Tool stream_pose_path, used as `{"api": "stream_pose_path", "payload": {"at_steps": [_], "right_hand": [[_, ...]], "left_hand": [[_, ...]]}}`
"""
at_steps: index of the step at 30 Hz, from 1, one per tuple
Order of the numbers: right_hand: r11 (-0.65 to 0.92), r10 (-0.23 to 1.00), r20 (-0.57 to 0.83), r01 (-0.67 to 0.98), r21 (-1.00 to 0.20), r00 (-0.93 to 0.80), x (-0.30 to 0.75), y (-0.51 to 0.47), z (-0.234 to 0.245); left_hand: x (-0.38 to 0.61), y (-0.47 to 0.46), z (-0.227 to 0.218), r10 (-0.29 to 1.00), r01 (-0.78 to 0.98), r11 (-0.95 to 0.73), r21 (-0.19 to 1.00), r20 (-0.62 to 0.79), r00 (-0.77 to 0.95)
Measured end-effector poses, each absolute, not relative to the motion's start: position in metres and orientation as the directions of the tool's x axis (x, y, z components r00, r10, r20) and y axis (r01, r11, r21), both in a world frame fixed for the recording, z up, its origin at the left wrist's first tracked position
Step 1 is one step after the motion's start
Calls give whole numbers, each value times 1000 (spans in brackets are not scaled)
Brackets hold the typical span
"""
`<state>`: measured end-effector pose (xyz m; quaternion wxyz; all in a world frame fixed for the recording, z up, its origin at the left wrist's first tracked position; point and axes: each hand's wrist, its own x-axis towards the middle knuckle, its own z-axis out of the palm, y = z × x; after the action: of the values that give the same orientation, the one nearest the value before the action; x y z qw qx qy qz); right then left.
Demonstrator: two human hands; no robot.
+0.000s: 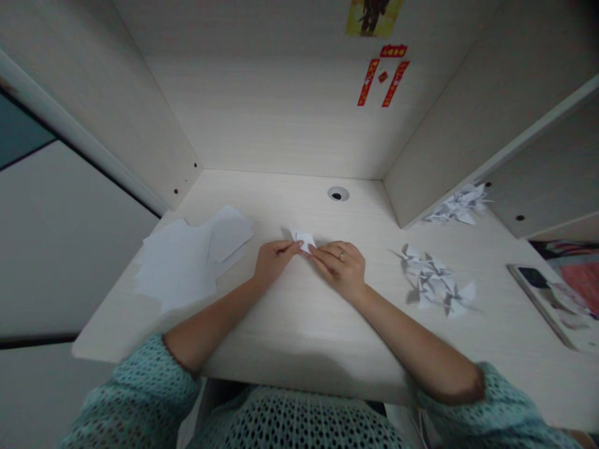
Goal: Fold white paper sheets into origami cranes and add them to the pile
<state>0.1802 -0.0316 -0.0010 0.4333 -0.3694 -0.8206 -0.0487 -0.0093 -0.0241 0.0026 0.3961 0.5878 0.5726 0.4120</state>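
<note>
The small folded paper (304, 239) lies on the counter (290, 324) near its middle, and both hands meet at it. The left hand (272, 260) pinches its left edge and the right hand (340, 265) its right corner, so the paper sticks out just beyond each grip, toward the back wall. Loose white sheets (187, 262) lie well apart on the left and a heap of folded paper shapes (435, 284) on the right, both untouched.

The small white paper (305, 240) is partly hidden by the left grip (274, 260) and right grip (339, 265). The wall picture (373, 15) is cut off at the top. The red strips (384, 78) have marks too tiny to read.
</note>
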Motion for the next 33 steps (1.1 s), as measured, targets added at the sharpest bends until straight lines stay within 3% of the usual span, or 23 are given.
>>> {"api": "stream_pose_path", "payload": {"at_steps": [11, 25, 33], "right_hand": [[660, 731, 611, 543, -519, -304, 176, -31, 0], [659, 723, 627, 561, -501, -289, 176, -31, -7], [665, 708, 649, 573, -479, -279, 174, -33, -4]], "left_hand": [[-11, -22, 4, 989, 398, -137, 907, 102, 108], [-9, -26, 3, 987, 576, -162, 802, 141, 81], [-4, -32, 8, 990, 303, -129, 944, 103, 100]]}}
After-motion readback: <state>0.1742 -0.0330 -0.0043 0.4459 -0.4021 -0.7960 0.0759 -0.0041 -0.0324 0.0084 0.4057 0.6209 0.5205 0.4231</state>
